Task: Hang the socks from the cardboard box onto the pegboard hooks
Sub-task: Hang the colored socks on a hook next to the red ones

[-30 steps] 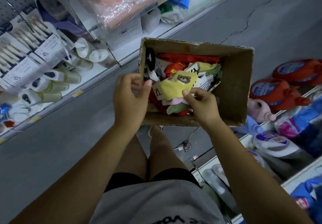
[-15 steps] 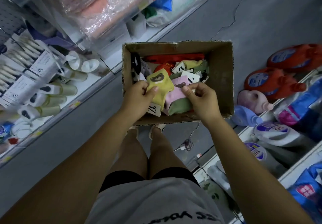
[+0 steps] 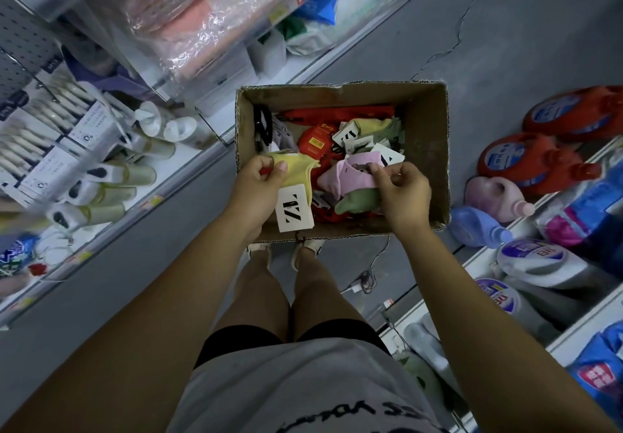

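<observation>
Pinched between thumb and fingers of the left hand [image 3: 259,183], at the near left corner of the cardboard box [image 3: 428,136]: a yellow sock [image 3: 296,171], with its card tag [image 3: 294,208] dangling over the near edge; gripped in the curled right hand [image 3: 403,193], toward the near right corner: a pink sock [image 3: 347,174], lying on a green sock [image 3: 357,201]; could drag the green one or loose tags out over the edge, given the tangled heap; could tear the dangling tag with a hasty lift; could fumble one sock with both hands laden; hard to make out: the tags' hanging holes, perhaps covered by fingers; of the pegboard [image 3: 23,45], only a slice at the far left, hooks barely distinguishable; box bottom buried under socks.
</observation>
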